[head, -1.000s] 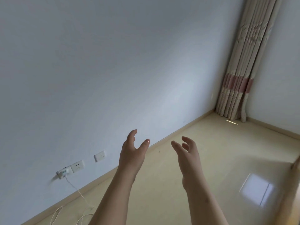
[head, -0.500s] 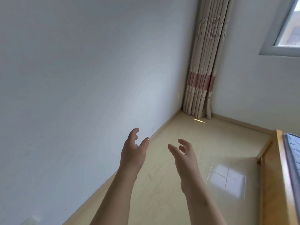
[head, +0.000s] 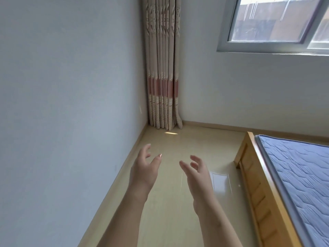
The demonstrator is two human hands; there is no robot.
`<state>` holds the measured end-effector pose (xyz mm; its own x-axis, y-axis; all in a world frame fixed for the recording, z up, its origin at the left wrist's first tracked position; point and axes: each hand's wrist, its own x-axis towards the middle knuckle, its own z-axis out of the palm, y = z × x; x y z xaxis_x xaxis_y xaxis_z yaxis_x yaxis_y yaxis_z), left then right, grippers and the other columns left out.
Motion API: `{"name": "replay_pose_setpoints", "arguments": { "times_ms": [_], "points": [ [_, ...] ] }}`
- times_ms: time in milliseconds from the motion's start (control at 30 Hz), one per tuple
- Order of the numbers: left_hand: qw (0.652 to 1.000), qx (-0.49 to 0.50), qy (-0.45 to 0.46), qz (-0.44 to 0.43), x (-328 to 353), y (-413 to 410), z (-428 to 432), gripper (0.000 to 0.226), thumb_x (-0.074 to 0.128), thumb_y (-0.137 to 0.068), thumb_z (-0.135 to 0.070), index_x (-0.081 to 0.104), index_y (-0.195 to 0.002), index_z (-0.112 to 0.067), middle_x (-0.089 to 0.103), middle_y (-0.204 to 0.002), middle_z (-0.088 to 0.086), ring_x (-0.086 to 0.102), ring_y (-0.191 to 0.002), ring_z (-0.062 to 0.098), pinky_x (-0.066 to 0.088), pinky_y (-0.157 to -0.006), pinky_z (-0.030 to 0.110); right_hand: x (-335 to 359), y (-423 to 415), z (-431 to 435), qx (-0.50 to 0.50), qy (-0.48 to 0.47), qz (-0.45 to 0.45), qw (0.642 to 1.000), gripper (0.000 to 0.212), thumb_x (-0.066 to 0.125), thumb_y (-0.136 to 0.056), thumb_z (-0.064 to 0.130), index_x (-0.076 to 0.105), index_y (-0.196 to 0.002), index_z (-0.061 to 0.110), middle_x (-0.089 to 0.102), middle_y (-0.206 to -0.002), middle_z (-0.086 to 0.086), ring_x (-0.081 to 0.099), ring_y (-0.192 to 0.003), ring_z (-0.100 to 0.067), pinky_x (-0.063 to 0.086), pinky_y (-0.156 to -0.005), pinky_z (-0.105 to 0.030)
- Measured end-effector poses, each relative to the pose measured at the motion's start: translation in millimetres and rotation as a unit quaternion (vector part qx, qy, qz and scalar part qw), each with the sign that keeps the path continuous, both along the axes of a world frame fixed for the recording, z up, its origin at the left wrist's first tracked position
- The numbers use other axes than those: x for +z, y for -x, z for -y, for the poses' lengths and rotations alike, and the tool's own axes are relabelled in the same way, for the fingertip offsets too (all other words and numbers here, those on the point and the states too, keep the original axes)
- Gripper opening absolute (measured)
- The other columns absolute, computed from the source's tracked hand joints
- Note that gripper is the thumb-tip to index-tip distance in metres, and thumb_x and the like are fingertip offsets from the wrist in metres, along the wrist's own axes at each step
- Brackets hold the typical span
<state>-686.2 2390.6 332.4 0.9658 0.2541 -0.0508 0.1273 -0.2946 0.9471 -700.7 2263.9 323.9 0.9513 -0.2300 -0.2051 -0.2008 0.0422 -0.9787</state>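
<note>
— How far along is it?
— Barely begun, I'd say: the left hand (head: 143, 171) hovers over the floor (head: 169, 220), fingers loose, gripping nothing, and the right hand (head: 196, 177) likewise
— And the bed (head: 249, 168)?
— Along the floor's right edge, its mattress (head: 293, 166) bare and untouched

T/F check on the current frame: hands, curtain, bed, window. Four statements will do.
1. The left hand and right hand hold nothing. True.
2. The curtain covers the window. False: it hangs bunched in the corner, left of the window.
3. A blue mattress lies on the wooden bed frame. True.
4. The bed frame stands left of the hands. False: it is on their right.
</note>
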Motion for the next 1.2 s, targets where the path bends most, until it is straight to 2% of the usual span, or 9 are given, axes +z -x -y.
{"name": "replay_pose_setpoints", "arguments": {
  "times_ms": [200,367,633,767,867,967,1100,1200],
  "points": [
    [0.999,-0.052,-0.011,0.007,-6,-157,71,0.047,0.054,-0.093,-0.03,0.04,-0.138,-0.03,0.049,-0.134,0.001,0.048,-0.12,0.017,0.037,-0.093,0.027,-4,-154,62,-0.033,-0.008,0.033,0.999,0.044,0.06,-0.091,0.024,0.044,-0.132,0.021,0.045,-0.134,-0.005,0.044,-0.116,-0.012,0.032,-0.088,-0.026],
    [0.997,-0.069,0.01,0.016,9,-282,125,0.045,0.056,-0.093,-0.026,0.042,-0.136,-0.027,0.05,-0.13,0.002,0.047,-0.107,0.012,0.034,-0.087,0.024,11,-276,118,-0.064,-0.003,0.044,0.997,0.042,0.06,-0.09,0.025,0.046,-0.13,0.023,0.046,-0.13,-0.001,0.044,-0.119,-0.013,0.034,-0.092,-0.026],
    [0.995,-0.091,0.043,-0.012,-6,-452,185,0.049,0.055,-0.094,-0.023,0.039,-0.139,-0.022,0.05,-0.13,0.003,0.046,-0.104,0.011,0.029,-0.083,0.02,-15,-428,178,-0.091,0.012,-0.001,0.996,0.041,0.059,-0.091,0.024,0.046,-0.129,0.021,0.045,-0.13,-0.001,0.043,-0.122,-0.015,0.033,-0.09,-0.026],
    [0.993,-0.112,0.023,0.004,-9,-560,207,0.049,0.056,-0.093,-0.027,0.04,-0.139,-0.024,0.052,-0.131,0.003,0.047,-0.103,0.011,0.031,-0.086,0.022,-21,-533,199,-0.109,0.016,-0.001,0.994,0.041,0.06,-0.091,0.025,0.046,-0.129,0.022,0.046,-0.132,-0.002,0.046,-0.118,-0.014,0.034,-0.087,-0.025],
    [0.99,-0.139,0.001,0.005,2,-648,228,0.048,0.055,-0.093,-0.03,0.039,-0.139,-0.026,0.052,-0.131,0.001,0.046,-0.1,0.012,0.035,-0.09,0.026,-12,-616,219,-0.122,0.01,-0.005,0.993,0.041,0.06,-0.09,0.027,0.046,-0.129,0.025,0.046,-0.132,-0.001,0.047,-0.116,-0.014,0.034,-0.084,-0.025],
    [0.984,-0.177,-0.009,0.005,11,-726,263,0.048,0.055,-0.094,-0.03,0.038,-0.139,-0.026,0.052,-0.13,0.0,0.046,-0.1,0.012,0.035,-0.088,0.025,-4,-684,252,-0.154,-0.002,-0.007,0.988,0.038,0.061,-0.09,0.026,0.047,-0.126,0.026,0.045,-0.132,0.001,0.045,-0.121,-0.014,0.033,-0.087,-0.026],
    [0.967,-0.251,-0.02,-0.023,6,-800,330,0.046,0.053,-0.095,-0.03,0.038,-0.138,-0.027,0.05,-0.128,-0.004,0.046,-0.101,0.01,0.032,-0.083,0.021,-9,-744,308,-0.209,-0.012,-0.02,0.978,0.037,0.061,-0.09,0.025,0.047,-0.125,0.026,0.042,-0.129,0.001,0.041,-0.111,-0.009,0.031,-0.086,-0.025],
    [0.955,-0.294,-0.009,-0.042,-7,-845,387,0.044,0.053,-0.095,-0.029,0.039,-0.137,-0.028,0.049,-0.128,-0.003,0.048,-0.103,0.012,0.035,-0.082,0.023,-16,-782,358,-0.255,-0.024,-0.034,0.966,0.032,0.06,-0.091,0.025,0.047,-0.121,0.027,0.041,-0.128,0.001,0.041,-0.109,-0.01,0.031,-0.084,-0.026]
  ]
}}
